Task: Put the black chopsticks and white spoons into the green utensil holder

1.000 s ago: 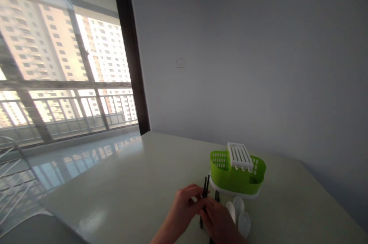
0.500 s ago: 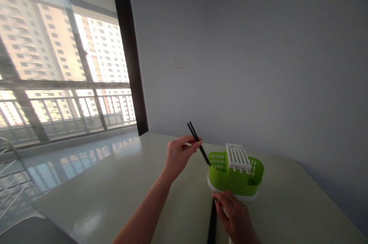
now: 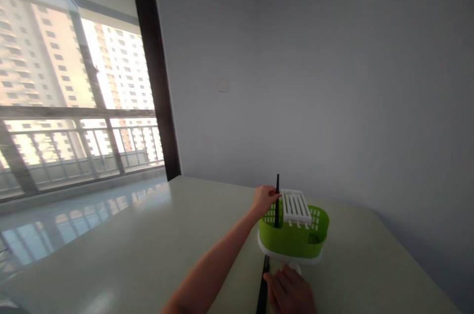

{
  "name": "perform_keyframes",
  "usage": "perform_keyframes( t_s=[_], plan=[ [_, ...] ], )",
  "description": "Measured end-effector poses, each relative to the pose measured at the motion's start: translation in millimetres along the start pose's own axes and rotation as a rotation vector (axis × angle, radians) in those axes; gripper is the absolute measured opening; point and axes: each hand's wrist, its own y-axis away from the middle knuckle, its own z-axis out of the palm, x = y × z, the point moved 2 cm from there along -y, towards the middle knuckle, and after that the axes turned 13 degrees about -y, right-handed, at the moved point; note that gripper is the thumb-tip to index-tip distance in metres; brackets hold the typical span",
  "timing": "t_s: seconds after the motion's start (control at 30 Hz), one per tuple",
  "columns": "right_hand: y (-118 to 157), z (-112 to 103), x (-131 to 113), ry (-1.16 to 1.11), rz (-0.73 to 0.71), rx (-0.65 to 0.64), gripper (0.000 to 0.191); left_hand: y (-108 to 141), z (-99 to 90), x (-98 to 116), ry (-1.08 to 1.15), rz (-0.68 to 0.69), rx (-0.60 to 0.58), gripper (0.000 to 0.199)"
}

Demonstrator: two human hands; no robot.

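Grey wall (image 3: 314, 57) fills most of the view, bare but for a small pale switch plate (image 3: 222, 85); no writing can be read anywhere. Beside it a dark window frame (image 3: 153, 82) edges a large window (image 3: 66, 97) that shows tall apartment blocks and a balcony railing (image 3: 74, 131). Below lies a pale, glossy table (image 3: 129, 245) that mirrors the window light. Toward its far right stands a lime green basket (image 3: 292, 235) with slotted walls, sitting on a white tray (image 3: 289, 257) and topped by a white slatted insert (image 3: 295, 205). The left hand (image 3: 263, 199), its bare arm stretched across the table, reaches the basket's left compartment, fingers pinched on black chopsticks (image 3: 277, 200) that stand upright with their lower ends inside that compartment. Close to the camera, the right hand (image 3: 291, 292) rests on the table just before the tray, fingers curled loosely beside more black chopsticks (image 3: 263, 287) lying flat; whether it grips them cannot be told. A small white object (image 3: 295, 268) peeks out between that hand and the tray.
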Motion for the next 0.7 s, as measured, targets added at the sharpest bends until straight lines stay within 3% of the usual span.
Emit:
perform_keyframes(
  t_s=[0.27,0.43,0.53,0.7],
  plan=[
    [0,-1,-1,-0.013,0.023,-0.006,0.022,-4,13.7,-7,0.005,0.003,-0.073,0.03],
    [4,-1,-1,-0.054,0.07,-0.045,0.022,10,0.1,-7,-0.027,-0.013,0.024,0.037],
    [6,1,-1,-0.114,0.121,-0.121,0.023,44,-15.5,-13,-0.076,-0.033,0.11,0.031],
    [11,10,-4,-0.222,0.273,-0.302,0.011,135,-28.4,-30,-0.257,-0.11,0.181,0.015]
  ],
)
